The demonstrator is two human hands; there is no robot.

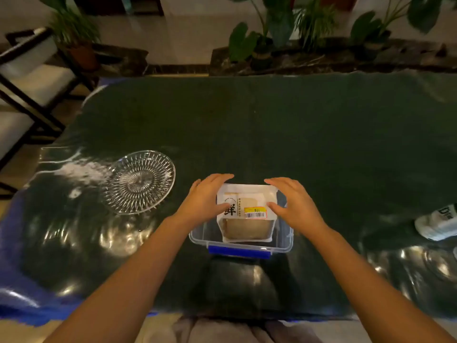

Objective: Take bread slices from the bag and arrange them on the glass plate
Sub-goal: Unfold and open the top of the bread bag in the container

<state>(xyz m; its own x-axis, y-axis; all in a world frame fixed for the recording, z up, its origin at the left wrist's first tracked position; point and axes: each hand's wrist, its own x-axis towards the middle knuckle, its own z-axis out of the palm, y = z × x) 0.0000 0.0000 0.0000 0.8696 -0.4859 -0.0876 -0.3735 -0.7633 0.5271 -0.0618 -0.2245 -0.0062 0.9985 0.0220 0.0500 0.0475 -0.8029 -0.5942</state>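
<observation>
A single wide-angle view comes from the person's head, looking forward and steeply down along both bare forearms onto the dark green glossy counter (321, 134). It sits close over the near edge, so the person's lap shows at the bottom. Its lens bends the counter's far rim, and potted green plants (249, 40) and a white wall fill the top.
</observation>
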